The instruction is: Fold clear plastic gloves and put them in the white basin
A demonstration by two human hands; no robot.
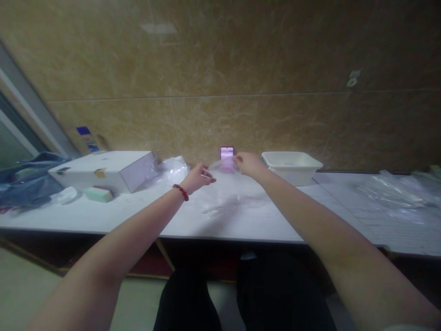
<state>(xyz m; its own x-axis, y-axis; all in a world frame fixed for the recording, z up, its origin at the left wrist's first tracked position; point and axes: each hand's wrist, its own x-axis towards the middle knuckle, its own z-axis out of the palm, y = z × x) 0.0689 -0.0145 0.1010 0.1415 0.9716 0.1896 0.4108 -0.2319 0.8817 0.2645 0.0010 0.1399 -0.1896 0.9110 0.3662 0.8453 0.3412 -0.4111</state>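
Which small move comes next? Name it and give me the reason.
Probably close the left hand on the near side of the clear plastic so that both hands can steady it. The right hand appears to pinch its edge, while the left hand's fingers look loosely curled; blur hides whether they grip it.
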